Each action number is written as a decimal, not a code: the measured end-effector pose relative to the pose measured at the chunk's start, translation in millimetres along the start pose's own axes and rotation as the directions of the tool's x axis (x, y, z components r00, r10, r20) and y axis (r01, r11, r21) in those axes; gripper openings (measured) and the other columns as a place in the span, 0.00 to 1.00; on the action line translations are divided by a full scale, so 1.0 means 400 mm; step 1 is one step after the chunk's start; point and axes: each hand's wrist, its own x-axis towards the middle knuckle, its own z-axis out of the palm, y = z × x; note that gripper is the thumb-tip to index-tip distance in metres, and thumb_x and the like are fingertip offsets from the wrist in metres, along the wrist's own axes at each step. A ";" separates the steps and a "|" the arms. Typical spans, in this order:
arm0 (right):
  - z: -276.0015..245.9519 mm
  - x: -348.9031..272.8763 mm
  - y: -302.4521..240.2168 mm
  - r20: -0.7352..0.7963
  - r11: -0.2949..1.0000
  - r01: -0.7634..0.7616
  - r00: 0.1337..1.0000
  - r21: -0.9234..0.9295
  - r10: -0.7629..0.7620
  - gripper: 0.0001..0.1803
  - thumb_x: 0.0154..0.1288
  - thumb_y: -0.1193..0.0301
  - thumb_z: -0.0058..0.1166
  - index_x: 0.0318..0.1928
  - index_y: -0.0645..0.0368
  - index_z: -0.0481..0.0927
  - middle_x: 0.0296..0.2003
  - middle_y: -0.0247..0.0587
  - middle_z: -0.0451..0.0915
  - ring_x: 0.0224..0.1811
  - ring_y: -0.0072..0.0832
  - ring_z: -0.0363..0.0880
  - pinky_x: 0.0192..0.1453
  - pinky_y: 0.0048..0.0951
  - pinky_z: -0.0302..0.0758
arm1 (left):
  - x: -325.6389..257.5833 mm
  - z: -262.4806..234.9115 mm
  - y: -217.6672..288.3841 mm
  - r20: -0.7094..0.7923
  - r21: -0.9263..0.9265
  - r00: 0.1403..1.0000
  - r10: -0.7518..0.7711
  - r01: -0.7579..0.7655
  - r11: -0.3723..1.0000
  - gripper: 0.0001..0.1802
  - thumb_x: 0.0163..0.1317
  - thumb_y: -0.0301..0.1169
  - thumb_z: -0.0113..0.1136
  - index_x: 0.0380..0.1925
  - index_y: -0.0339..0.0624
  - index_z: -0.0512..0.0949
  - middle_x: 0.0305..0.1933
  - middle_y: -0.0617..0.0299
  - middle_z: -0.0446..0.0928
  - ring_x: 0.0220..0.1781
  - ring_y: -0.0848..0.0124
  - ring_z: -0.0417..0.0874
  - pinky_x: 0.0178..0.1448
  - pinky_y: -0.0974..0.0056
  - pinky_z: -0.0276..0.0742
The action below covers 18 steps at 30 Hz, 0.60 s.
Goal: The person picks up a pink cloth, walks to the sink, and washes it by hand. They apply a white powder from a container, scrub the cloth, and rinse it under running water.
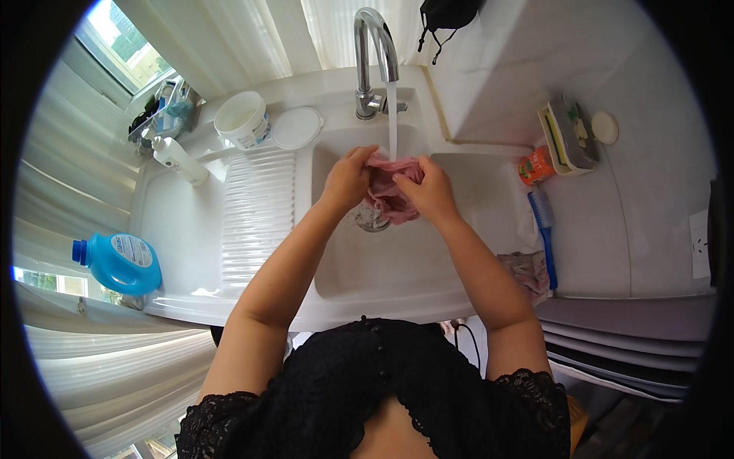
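Note:
A wet pink cloth (391, 200) hangs between my hands over the sink basin (382, 268). Water pours onto its upper edge from the chrome faucet (367, 61). My left hand (350, 177) pinches the cloth's left upper edge, fingers closed on it. On the other side, my right hand (430, 191) grips the right edge, with the thumb lying over the fabric. The cloth sags open between them, its folds bunched. Below it, the round metal drain (372, 220) shows in part.
Left of the basin is a ribbed washboard (258, 214), with a white tub (243, 121), its lid (297, 128), a white bottle (180, 161) and a blue detergent jug (122, 264) around it. At right lie a blue brush (543, 229), an orange container (536, 166) and a crumpled cloth (527, 271).

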 end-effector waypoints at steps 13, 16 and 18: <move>0.058 -0.098 -0.031 0.002 0.933 0.307 0.950 -0.186 -0.312 0.08 0.54 0.81 0.55 0.36 0.59 0.74 0.36 0.45 0.74 0.37 0.42 0.77 0.39 0.37 0.75 | -0.021 0.069 0.015 0.624 -0.758 0.688 -0.372 0.648 -0.073 0.20 0.67 0.47 0.48 0.41 0.41 0.74 0.41 0.57 0.77 0.41 0.66 0.80 0.39 0.62 0.79; 0.076 -0.120 -0.008 0.107 0.975 0.219 0.971 -0.043 -0.213 0.10 0.56 0.77 0.58 0.41 0.57 0.77 0.39 0.40 0.76 0.38 0.34 0.79 0.40 0.32 0.76 | -0.011 0.078 0.040 0.674 -0.725 0.707 -0.214 0.577 -0.377 0.19 0.65 0.48 0.49 0.41 0.44 0.74 0.38 0.58 0.75 0.41 0.63 0.78 0.44 0.58 0.78; 0.061 -0.095 0.047 0.158 0.992 -0.073 0.986 0.099 0.057 0.10 0.58 0.74 0.59 0.42 0.55 0.77 0.42 0.35 0.76 0.37 0.29 0.78 0.38 0.29 0.75 | -0.016 0.058 0.043 0.645 -0.750 0.743 -0.177 0.572 -0.332 0.21 0.65 0.48 0.48 0.43 0.42 0.74 0.42 0.55 0.77 0.45 0.60 0.78 0.49 0.55 0.77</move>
